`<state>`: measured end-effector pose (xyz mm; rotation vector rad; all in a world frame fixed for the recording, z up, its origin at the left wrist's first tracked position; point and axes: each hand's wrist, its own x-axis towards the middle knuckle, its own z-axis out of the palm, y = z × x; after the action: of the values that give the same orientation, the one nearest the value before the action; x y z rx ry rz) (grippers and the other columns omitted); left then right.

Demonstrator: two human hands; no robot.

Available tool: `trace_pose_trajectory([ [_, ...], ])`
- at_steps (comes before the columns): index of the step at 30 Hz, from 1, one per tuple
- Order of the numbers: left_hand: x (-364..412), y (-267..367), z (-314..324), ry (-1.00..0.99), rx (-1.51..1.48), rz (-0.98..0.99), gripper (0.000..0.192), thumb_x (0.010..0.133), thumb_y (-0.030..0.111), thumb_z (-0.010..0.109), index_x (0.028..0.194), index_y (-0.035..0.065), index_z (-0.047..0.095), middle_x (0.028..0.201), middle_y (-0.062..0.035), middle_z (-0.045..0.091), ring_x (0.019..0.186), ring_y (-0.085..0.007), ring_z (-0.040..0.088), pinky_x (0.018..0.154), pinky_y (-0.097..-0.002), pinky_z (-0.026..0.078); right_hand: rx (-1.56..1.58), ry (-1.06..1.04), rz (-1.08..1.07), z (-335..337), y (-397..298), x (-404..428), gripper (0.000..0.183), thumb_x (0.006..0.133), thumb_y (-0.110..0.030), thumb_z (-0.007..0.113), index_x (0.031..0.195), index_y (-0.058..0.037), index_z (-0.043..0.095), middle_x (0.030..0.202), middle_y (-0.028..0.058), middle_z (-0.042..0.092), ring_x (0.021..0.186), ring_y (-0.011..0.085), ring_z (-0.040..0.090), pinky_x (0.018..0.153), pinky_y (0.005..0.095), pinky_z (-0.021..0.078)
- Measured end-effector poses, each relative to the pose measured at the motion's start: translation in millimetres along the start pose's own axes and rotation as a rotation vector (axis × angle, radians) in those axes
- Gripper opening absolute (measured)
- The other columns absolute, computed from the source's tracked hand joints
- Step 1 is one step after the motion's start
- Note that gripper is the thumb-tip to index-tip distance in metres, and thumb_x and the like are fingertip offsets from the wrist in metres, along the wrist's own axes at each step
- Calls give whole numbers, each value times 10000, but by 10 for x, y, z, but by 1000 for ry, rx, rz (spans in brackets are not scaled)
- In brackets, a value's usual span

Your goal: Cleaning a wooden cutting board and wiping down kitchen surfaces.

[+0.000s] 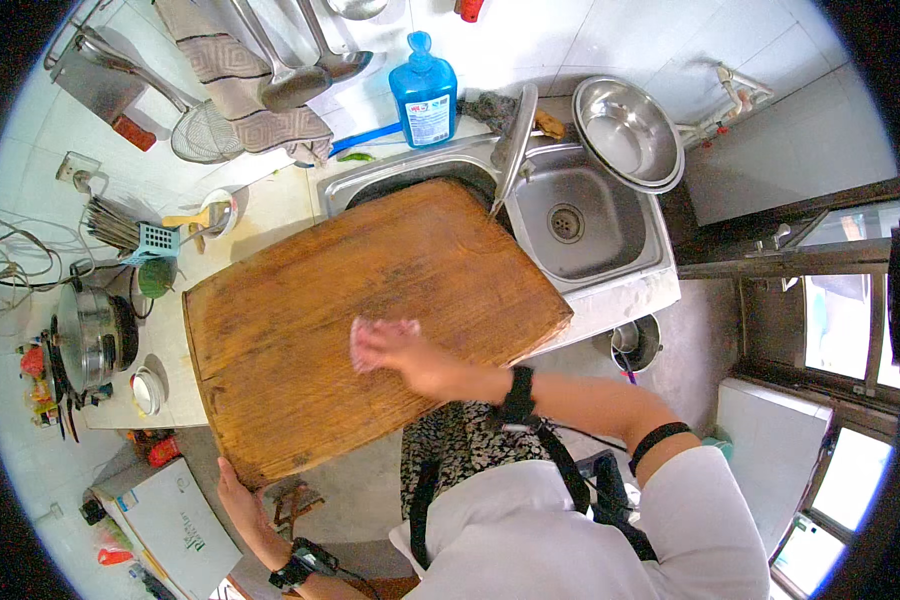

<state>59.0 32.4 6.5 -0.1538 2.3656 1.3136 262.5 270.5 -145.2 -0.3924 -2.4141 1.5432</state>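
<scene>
A large wooden board [390, 300] lies tilted over the counter and the left sink basin, its near edge jutting past the counter. My right hand [401, 356] is on the middle of the board and presses a pinkish cloth [361, 346] against its surface; the hand is a little blurred. At the board's near left corner my left hand [244, 506] grips the edge, fingers along the side. Dark marks show on the wood. The right sink basin [592, 225] lies beyond the board, with the metal faucet [516, 146] between the basins.
Behind the sink stands a blue soap bottle [424, 97]. Nested steel bowls [630, 135] lean at the right basin's back corner. A steel pot [94, 337], a white bowl [148, 390] and a blue knife holder [154, 241] stand left. A bucket [636, 341] is on the floor.
</scene>
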Motion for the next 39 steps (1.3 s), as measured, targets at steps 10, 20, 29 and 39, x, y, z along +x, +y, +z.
trace_pose_trajectory([
  [10,20,-57,-32,-80,-49,33,486,919,416,398,1019,-39,537,901,-102,595,741,-186,609,506,-280,503,-282,471,504,-1583,1486,-475,292,825,-32,430,1059,-80,598,1000,75,623,930,255,579,797,350,450],
  [20,38,-69,-47,-76,-11,46,497,919,427,390,1013,-38,536,874,-100,597,707,-166,601,476,-264,470,750,613,592,-1381,798,57,287,860,-17,403,1080,-19,587,1020,85,620,899,143,577,785,259,449],
  [29,91,-99,-100,-88,50,31,503,913,439,401,1013,-35,531,883,-92,594,747,-172,593,530,-287,466,-116,212,-47,284,-45,452,468,714,93,385,1097,-114,559,1295,125,412,1249,341,293,1042,500,164],
  [39,69,-144,-179,-56,-35,-17,504,892,461,439,978,-28,524,875,-81,576,736,-150,572,531,-262,461,-634,142,289,-836,1610,605,589,707,83,420,1232,-179,481,1370,108,337,1287,275,280,1060,399,207],
])
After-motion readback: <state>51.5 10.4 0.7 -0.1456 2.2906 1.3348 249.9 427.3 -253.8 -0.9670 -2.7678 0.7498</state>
